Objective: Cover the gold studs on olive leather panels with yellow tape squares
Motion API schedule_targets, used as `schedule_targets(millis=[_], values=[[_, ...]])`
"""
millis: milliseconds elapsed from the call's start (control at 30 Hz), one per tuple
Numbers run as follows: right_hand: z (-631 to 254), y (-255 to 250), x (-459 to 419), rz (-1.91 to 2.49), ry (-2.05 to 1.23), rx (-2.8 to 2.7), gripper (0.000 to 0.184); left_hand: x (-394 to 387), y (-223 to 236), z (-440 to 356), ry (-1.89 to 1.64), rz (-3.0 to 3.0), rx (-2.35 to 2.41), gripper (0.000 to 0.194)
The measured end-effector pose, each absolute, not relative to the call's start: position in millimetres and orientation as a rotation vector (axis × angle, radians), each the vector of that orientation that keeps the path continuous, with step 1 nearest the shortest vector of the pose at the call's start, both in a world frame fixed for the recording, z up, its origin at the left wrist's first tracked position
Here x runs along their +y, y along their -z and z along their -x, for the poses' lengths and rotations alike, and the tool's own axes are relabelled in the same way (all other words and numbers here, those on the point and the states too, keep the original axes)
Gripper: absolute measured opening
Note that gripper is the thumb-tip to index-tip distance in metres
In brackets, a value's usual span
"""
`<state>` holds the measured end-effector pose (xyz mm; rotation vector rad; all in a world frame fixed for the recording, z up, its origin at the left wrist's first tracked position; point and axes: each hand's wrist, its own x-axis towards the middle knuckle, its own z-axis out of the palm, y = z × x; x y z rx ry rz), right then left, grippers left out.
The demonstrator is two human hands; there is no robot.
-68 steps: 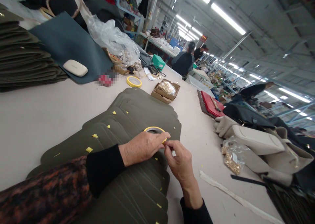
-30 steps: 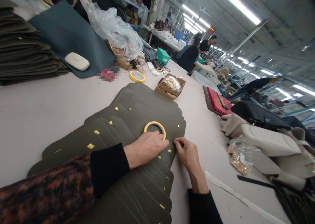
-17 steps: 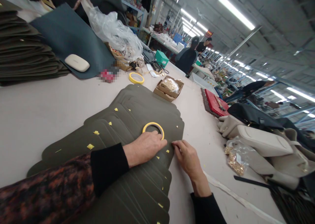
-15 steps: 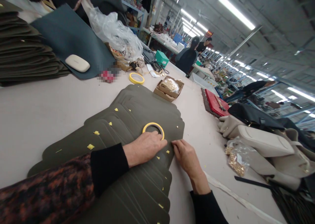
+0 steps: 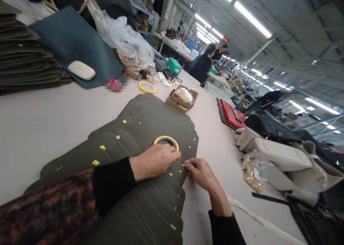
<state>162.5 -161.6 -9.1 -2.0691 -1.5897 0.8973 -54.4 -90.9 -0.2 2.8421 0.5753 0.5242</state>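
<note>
My left hand rests on overlapping dark olive panels, its fingers closed on a roll of yellow tape. My right hand is at the panels' right edge, thumb and forefinger pinched together. A small yellow tape piece shows right at those fingertips. Just above them, two small metal studs sit in the top panel near its edge. More yellow tape bits are scattered over the panels.
Beyond the panels lie a second yellow tape roll and a cardboard box of gold-coloured hardware. A panel stack stands at left. Pale bags and a plastic bag of gold-coloured parts occupy the right. Other people work farther back.
My right hand has shifted slightly down the panel edge, uncovering a second stud. A yellow tape piece now shows at its fingertips. The left hand keeps its hold on the roll.
</note>
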Motion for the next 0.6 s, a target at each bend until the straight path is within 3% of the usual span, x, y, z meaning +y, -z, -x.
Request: schedule_targets(millis=[133, 267, 433, 600], values=[[-159, 4, -176, 1.862, -0.773, -1.330, 0.032, -91, 0, 53, -0.643, -2.733, 0.567, 0.014], [-137, -7, -184, 1.665, -0.619, -1.506, 0.022, -93, 0, 52, -0.756, -2.620, 0.535, 0.016], [-118, -9, -181, 1.491, -0.280, -1.800, 0.016, -94, 5, 51, -0.818, -2.605, 0.471, 0.043], [-116, -5, -177, 1.436, -0.098, -1.914, 0.016, -96, 2, 52, -0.732, -2.645, 0.530, 0.036]])
